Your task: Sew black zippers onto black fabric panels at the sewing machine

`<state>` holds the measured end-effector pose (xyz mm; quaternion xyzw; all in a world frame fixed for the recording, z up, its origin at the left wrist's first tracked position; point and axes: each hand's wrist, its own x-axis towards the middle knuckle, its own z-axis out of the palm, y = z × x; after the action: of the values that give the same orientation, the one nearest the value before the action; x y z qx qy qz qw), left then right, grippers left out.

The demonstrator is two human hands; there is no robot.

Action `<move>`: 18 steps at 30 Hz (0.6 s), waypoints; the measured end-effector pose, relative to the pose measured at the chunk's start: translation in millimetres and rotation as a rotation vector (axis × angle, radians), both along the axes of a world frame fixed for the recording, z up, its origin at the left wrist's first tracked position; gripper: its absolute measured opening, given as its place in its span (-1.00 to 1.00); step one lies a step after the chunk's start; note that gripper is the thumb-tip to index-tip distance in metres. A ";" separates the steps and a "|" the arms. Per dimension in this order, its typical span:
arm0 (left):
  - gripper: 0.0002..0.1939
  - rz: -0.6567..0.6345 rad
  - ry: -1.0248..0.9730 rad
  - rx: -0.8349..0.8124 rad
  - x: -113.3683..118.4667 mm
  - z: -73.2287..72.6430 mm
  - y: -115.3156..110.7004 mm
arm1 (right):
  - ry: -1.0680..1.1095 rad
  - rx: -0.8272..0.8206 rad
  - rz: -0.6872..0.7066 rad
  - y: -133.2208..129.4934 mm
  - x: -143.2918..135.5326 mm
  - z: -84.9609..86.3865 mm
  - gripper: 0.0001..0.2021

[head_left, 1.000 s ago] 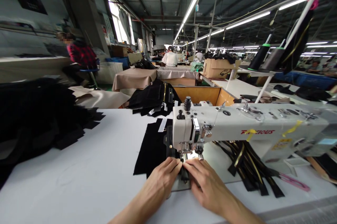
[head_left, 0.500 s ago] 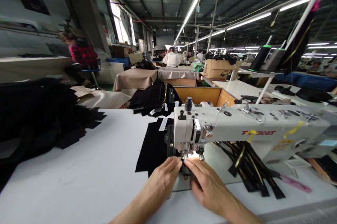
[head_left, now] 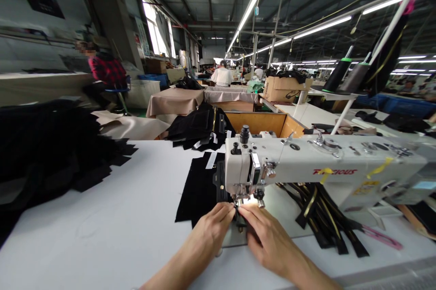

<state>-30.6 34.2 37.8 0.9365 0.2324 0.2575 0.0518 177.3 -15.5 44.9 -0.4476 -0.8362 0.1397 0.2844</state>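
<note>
Both my hands are at the needle of a white sewing machine. My left hand has its fingers closed and pressed on a black fabric piece, close to the presser foot. Opposite it, my right hand presses closed fingers on the same work, just right of the needle. A short dark strip with a small metal part shows between the hands. The fabric carries a white tag and a black strip with a gold stud. My fingertips partly hide the stitching spot.
Black zippers with gold teeth lie under the machine arm, beside pink-handled scissors. Dark fabric pieces are heaped on the left of the white table. More black pieces lie behind. Thread cones stand right; people sit farther off.
</note>
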 end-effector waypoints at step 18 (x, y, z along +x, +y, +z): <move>-0.66 -0.056 -0.056 -0.036 -0.6 -2.9 5.4 | -0.006 -0.014 -0.010 0.8 -0.9 1.4 -0.51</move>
<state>-31.2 39.6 34.9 0.9339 0.2091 0.2781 0.0823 176.4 -14.7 46.3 -0.4541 -0.8339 0.1429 0.2792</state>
